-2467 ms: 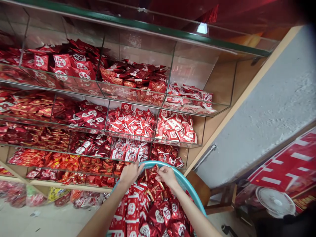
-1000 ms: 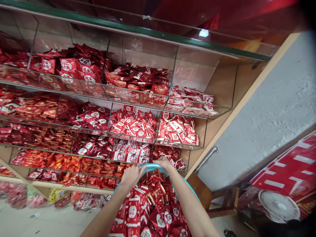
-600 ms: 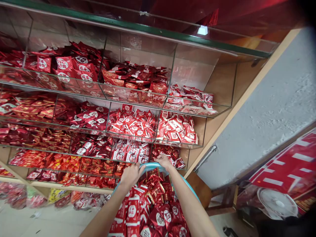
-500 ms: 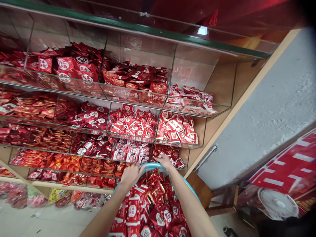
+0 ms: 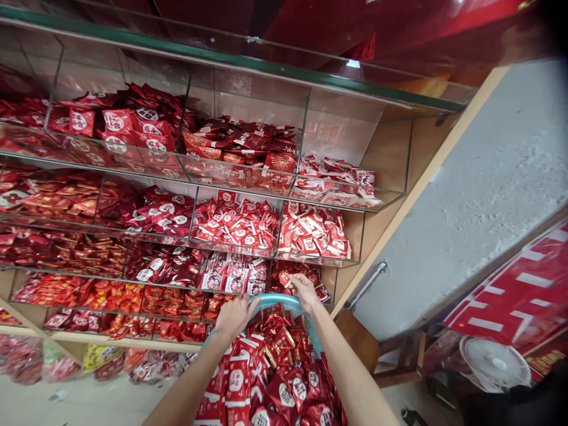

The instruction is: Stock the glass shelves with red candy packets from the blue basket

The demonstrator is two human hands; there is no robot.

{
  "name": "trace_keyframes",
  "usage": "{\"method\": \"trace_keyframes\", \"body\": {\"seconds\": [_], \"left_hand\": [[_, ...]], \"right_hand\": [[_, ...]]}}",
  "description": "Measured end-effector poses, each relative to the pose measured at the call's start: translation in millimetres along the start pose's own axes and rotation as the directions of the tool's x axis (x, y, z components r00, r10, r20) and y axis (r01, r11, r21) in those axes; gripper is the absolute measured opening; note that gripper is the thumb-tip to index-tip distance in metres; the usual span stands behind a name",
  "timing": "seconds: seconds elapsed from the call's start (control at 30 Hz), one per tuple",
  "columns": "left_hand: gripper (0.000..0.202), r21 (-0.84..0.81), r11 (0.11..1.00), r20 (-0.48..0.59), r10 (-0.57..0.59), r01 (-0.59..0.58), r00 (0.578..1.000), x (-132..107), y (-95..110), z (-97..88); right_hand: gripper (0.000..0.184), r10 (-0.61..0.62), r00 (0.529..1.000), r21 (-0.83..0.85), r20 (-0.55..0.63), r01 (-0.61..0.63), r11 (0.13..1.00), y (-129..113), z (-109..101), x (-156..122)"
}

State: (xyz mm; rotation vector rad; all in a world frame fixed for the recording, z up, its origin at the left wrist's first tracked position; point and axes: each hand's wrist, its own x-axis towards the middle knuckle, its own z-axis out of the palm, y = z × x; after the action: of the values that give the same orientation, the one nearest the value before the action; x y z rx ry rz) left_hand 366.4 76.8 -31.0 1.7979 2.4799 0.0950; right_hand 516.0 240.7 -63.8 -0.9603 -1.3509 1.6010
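Note:
Below me is a turquoise plastic basket (image 5: 313,328), heaped with red candy packets, some printed with white ovals, some with gold-edged wrappers. My left hand (image 5: 234,313) is closed on the far-left part of its rim. Just beyond the rim, my right hand (image 5: 302,290) pinches a small red and white candy packet (image 5: 286,284) between thumb and fingers. That hand is in front of the low right compartment of dark red packets (image 5: 320,291). Part of the basket's right side is hidden by my right forearm.
Glass-divided shelves (image 5: 248,189) full of red packets rise in tiers ahead. A wooden side panel (image 5: 408,201) borders them, then a grey wall (image 5: 483,189). A wooden stool (image 5: 359,337) and a white fan (image 5: 494,361) stand at right. Bagged goods (image 5: 155,364) lie on the floor.
My right hand has shifted slightly right, and a red and white candy packet now shows in its fingers. My left hand stays on the basket rim. The view has moved a little.

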Motion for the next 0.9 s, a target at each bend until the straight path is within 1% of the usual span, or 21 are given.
{"method": "trace_keyframes", "body": {"seconds": [0.1,0.2,0.27,0.33,0.4,0.47,0.6,0.67,0.73,0.8,0.87,0.9], "left_hand": [[0.061,-0.006,1.000,0.010,0.003,-0.003,1.000,1,0,-0.1],[0.061,-0.015,1.000,0.022,0.007,-0.006,1.000,3,-1,2.4],[0.062,-0.013,1.000,0.027,0.002,-0.002,1.000,4,-1,4.3],[0.063,-0.005,1.000,0.026,0.000,0.000,1.000,5,-2,6.1],[0.063,0.005,1.000,0.012,0.009,-0.009,1.000,5,-2,7.7],[0.063,0.017,1.000,-0.010,0.021,-0.020,1.000,6,-2,9.2],[0.062,0.033,0.999,-0.021,0.025,-0.025,0.999,8,-3,11.6],[0.062,0.023,1.000,-0.024,0.017,-0.016,1.000,8,-3,12.2],[0.063,0.008,1.000,-0.031,0.007,-0.006,1.000,8,-4,12.7],[0.062,0.002,1.000,-0.034,0.009,-0.009,0.999,8,-4,13.4],[0.060,0.001,1.000,-0.042,0.011,-0.011,0.999,9,-5,14.2],[0.060,-0.003,1.000,-0.046,0.007,-0.007,0.999,9,-5,14.5]], "right_hand": [[0.036,0.003,0.999,0.043,0.032,-0.004,0.999,-18,-8,-14],[0.032,-0.009,0.992,0.029,0.125,0.006,1.000,-37,-17,-37],[0.029,0.016,0.977,-0.046,0.212,-0.006,0.999,-45,-22,-56],[0.024,0.095,0.957,-0.160,0.276,-0.052,0.986,-47,-26,-76],[0.019,0.187,0.928,-0.265,0.323,-0.101,0.959,-41,-27,-93],[0.015,0.240,0.893,-0.328,0.381,-0.113,0.938,-31,-26,-104],[0.014,0.273,0.823,-0.389,0.499,-0.069,0.918,-7,-21,-109],[0.014,0.268,0.802,-0.425,0.534,-0.019,0.905,3,-17,-106],[0.014,0.245,0.812,-0.489,0.530,0.056,0.871,9,-12,-103],[0.015,0.192,0.852,-0.572,0.487,0.146,0.807,9,-8,-100],[0.020,0.107,0.895,-0.634,0.432,0.217,0.743,2,-5,-94],[0.024,0.061,0.911,-0.647,0.407,0.241,0.724,-3,-5,-89]]}}
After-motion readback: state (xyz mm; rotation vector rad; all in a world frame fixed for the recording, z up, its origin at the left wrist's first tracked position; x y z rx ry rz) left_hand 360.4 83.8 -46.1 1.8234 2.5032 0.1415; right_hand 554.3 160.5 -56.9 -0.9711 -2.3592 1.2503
